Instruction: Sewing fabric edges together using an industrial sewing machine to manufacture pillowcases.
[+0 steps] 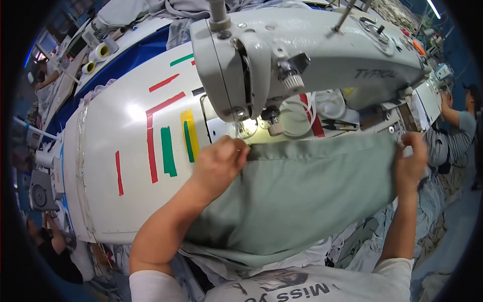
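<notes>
A grey-green piece of fabric [302, 196] stretches between my two hands, its upper edge folded into a hem. My left hand [220, 163] pinches the fabric's left corner, just below the lit needle area of a white sewing machine [322, 50]. At the other end, my right hand [411, 160] grips the right corner, its fingers partly hidden and slightly blurred. The hem runs almost straight along the near side of the machine, and the rest of the cloth hangs over the table edge toward my lap. The presser foot [246, 128] is small and hard to make out.
Red, green and yellow tape strips [168, 151] mark the white sewing table [100, 201]. Scissors [337, 126] and a coil of white tape [327, 103] lie under the machine arm. Thread cones [100, 52] stand at the far left. Other people work at both sides; piled cloth lies around.
</notes>
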`<state>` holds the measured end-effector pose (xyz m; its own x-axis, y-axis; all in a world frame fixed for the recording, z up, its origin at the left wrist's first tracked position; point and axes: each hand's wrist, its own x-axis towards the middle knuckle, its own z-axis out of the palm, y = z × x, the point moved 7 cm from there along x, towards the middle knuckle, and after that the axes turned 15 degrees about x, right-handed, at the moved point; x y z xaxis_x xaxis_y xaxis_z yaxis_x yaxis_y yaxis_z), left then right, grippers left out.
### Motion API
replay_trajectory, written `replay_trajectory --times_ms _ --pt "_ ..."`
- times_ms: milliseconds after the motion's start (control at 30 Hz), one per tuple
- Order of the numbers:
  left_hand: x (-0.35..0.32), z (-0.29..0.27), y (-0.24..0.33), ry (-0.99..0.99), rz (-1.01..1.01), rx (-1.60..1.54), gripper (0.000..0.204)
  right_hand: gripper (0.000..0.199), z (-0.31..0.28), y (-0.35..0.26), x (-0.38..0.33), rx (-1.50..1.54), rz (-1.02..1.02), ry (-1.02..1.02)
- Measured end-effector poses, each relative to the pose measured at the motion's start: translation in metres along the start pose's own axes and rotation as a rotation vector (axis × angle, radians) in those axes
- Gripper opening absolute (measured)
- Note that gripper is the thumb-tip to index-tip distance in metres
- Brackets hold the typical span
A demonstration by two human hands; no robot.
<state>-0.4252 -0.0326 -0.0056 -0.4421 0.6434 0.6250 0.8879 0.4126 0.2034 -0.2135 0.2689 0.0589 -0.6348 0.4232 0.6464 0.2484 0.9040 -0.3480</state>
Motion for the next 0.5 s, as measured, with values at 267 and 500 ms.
replay_trajectory --times_ms 267,500 --pt "0.002 0.021 -0.008 -0.182 0.016 -0.009 0.013 0.035 0.159 -0.173 -0.003 0.616 -0.200 -0.569" --pt "0.004 0.022 -0.018 -0.171 0.009 -0.027 0.017 0.015 0.216 -0.147 -0.010 0.902 0.244 -0.832"
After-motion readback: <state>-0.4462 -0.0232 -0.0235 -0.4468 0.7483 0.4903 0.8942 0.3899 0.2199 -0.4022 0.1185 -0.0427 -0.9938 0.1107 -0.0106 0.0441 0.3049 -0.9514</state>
